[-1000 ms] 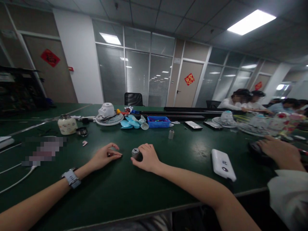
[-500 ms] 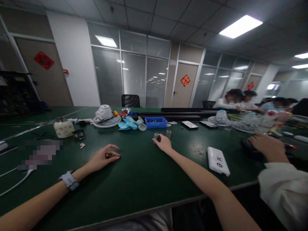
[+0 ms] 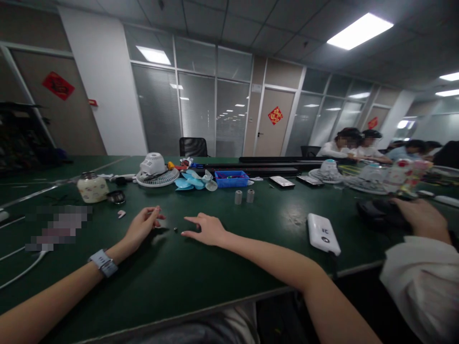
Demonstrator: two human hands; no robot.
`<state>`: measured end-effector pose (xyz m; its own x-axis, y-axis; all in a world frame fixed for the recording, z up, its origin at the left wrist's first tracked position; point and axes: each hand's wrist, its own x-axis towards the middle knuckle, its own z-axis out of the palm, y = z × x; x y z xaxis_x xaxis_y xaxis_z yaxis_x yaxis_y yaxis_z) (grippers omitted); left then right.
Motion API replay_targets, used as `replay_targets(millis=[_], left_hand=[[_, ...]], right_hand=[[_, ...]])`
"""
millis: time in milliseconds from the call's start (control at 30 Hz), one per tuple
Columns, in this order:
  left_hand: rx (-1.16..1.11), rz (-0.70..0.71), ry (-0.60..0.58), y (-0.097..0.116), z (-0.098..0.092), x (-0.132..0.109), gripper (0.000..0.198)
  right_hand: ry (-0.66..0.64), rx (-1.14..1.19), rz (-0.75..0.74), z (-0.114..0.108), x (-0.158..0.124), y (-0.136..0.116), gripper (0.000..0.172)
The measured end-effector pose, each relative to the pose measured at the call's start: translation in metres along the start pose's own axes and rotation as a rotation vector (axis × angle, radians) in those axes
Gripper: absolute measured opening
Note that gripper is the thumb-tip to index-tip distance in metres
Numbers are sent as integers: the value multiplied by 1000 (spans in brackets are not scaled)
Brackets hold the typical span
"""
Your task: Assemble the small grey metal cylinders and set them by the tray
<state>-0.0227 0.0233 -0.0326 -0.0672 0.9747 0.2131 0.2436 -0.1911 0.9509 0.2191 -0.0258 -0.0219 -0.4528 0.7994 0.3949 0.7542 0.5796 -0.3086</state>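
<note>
Head view: small dark screw [image 3: 175, 229] lies between your open, empty left hand [image 3: 142, 225] and right hand [image 3: 205, 229], at the right forefinger's 9 o'clock; likely light, hard, roll-prone, so pinch its sides with fingertips.

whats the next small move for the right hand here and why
Probably a short reach left to pinch up the tiny dark part. It lies loose on the green table, just off the right hand fingertips, with the left hand close on its other side. Both hands look empty.
</note>
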Motion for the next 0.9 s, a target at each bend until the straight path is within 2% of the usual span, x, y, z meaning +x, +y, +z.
replay_targets(millis=[67, 200, 300, 367, 433, 500, 633, 700, 767, 900], left_hand=[[35, 19, -8, 0, 0, -1, 62], [142, 60, -57, 3, 2, -4, 60], [188, 90, -68, 5, 2, -5, 59], [203, 94, -72, 7, 2, -5, 59], [218, 78, -86, 8, 2, -6, 58], [230, 67, -100, 11, 2, -7, 58], [232, 59, -119, 17, 3, -11, 57], [228, 49, -128, 19, 3, -12, 58], [226, 49, -137, 19, 4, -12, 58], [242, 51, -150, 15, 3, -10, 57]], right_hand=[[-69, -1, -8, 11, 15, -5, 54], [-100, 19, 18, 24, 37, -7, 38], [-69, 53, 20, 24, 35, -7, 30], [-20, 54, -2, 15, 25, 0, 27], [63, 23, -17, -4, 13, 16, 25], [195, -48, 18, -29, 3, 43, 25], [477, -197, 307, -75, 0, 110, 28], [454, -219, 386, -86, 1, 138, 27], [403, -209, 417, -88, 1, 157, 26], [383, -124, 431, -81, -2, 173, 27]])
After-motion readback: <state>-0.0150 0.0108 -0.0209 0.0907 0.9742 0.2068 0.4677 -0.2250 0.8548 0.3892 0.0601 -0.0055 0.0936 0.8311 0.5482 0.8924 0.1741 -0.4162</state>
